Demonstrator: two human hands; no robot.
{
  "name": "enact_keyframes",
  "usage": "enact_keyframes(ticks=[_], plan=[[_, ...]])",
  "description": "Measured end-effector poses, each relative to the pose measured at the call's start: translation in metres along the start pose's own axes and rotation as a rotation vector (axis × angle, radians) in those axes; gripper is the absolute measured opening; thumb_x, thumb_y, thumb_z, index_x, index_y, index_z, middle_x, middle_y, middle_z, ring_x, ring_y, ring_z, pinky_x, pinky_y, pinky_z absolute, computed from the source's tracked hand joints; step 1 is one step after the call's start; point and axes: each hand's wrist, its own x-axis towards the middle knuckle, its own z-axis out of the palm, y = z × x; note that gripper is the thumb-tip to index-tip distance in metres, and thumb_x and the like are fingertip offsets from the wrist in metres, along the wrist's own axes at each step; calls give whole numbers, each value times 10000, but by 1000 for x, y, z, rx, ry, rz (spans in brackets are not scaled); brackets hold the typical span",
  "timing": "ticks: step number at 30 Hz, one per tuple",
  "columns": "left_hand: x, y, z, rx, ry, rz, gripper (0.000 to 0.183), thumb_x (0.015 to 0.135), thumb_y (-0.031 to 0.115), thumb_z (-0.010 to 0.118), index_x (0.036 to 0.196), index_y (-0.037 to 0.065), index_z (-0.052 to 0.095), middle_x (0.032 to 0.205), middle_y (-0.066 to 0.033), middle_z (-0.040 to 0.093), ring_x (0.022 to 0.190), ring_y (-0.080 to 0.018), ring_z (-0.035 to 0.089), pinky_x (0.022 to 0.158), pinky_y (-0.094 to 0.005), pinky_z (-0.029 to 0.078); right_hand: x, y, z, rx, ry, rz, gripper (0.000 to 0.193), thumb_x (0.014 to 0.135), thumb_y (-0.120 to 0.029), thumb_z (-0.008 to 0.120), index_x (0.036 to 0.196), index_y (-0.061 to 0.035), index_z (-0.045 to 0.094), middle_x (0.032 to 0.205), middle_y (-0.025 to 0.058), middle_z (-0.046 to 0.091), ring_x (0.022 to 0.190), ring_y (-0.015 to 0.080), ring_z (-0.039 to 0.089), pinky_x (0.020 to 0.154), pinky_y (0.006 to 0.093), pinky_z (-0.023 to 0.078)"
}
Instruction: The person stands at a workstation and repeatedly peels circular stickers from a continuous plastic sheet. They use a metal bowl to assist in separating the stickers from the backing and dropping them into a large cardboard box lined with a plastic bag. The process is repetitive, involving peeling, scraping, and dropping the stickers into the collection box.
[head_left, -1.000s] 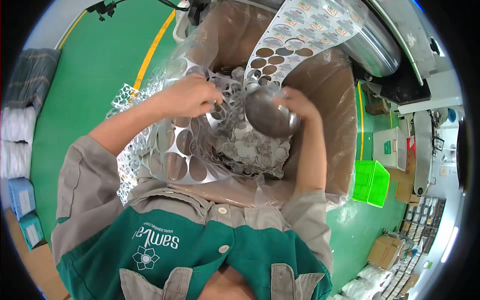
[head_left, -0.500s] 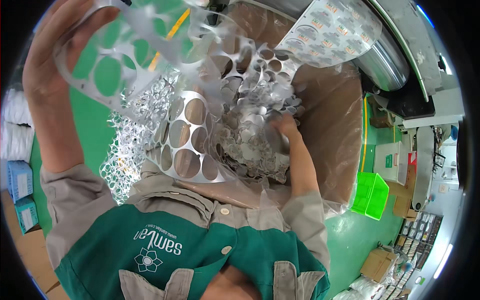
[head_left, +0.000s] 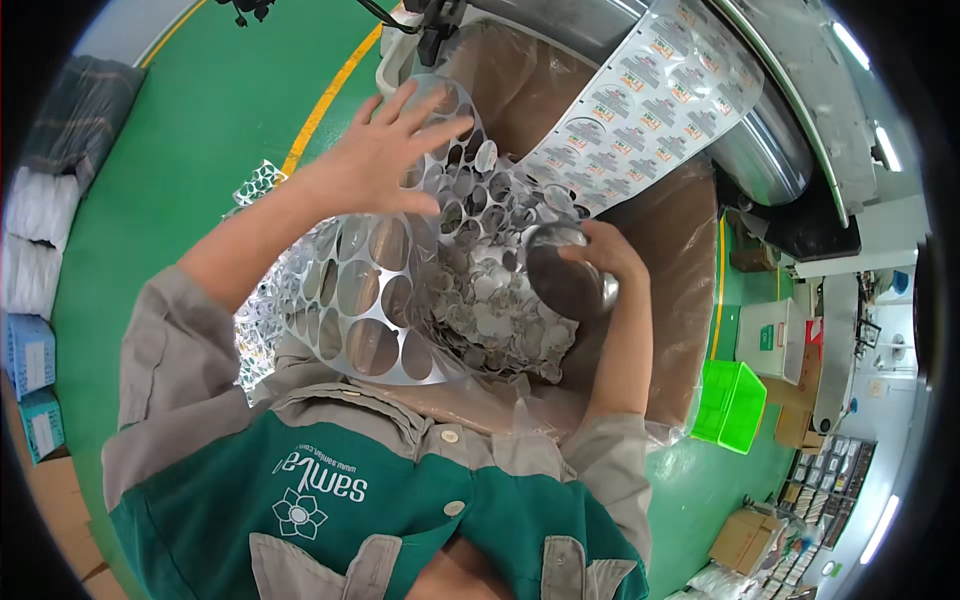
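Note:
My left hand point(head_left: 375, 160) reaches over the far left side of a plastic-lined box point(head_left: 655, 290), fingers spread, above a punched foil web point(head_left: 362, 285) full of round holes. Whether the fingers touch the web is unclear. In my right hand point(head_left: 612, 250) is a round metal bowl point(head_left: 560, 280), gripped by its rim and tilted over the box. Beneath and beside the bowl lies a heap of small silver foil discs point(head_left: 495, 315). More punched foil point(head_left: 470, 180) lies on the heap's far side.
Printed foil point(head_left: 640, 105) slopes down into the box from a shiny metal roller point(head_left: 765, 130) at the far right. A bright green bin point(head_left: 728, 405) and a white bin point(head_left: 770, 340) stand right of the box. Scrap foil point(head_left: 262, 325) piles up on its left.
My left hand has come down and right from the upper left, letting go of the raised foil web. My right hand has lifted slightly, and the bowl now shows clearly.

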Motion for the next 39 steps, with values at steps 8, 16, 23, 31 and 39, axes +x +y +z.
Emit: enact_keyframes(ticks=[8, 16, 23, 31, 39], plan=[[8, -25, 58, -1080, -18, -205, 983, 710, 392, 609, 1407, 42, 12, 1442, -255, 78, 1351, -332, 93, 1084, -372, 135, -16, -21, -17, 1483, 230, -558, 415, 878, -271, 505, 1177, 13, 455, 1124, 181, 539, 994, 270, 548, 854, 403, 452], [9, -18, 55, -800, -8, -268, 815, 750, 190, 570, 1403, 54, 103, 1439, -232, 125, 1337, -365, 134, 1071, -389, 173, 39, 64, 156, -448, -263, 54, 483, 755, -362, 608, 1020, 39, 561, 1004, 225, 602, 915, 339, 594, 793, 393, 467], [22, 4, 51, -447, 100, -274, 688, 698, 91, 600, 1334, 82, 337, 1440, -179, 148, 1303, -396, 203, 1042, -449, 269, 9, 8, 21, 931, -128, -262, 412, 735, -172, 682, 1096, -28, 545, 952, 23, 595, 857, 97, 540, 755, 252, 448], [25, 2, 52, -633, 116, -214, 661, 677, -33, 502, 1316, 41, 350, 1432, -211, 138, 1315, -381, 185, 1055, -421, 251, 43, 75, 68, 1866, 559, 29, 604, 858, -488, 489, 1276, -62, 401, 1258, 85, 474, 1114, 262, 479, 888, 422, 406], [31, -6, 72, -502, 237, -152, 619, 692, -75, 442, 1300, 22, 379, 1417, -223, 178, 1251, -402, 302, 1001, -392, 340, 35, 79, 183, -242, -480, 106, 464, 625, -404, 717, 917, -48, 663, 897, 144, 655, 832, 268, 619, 735, 405, 467]])
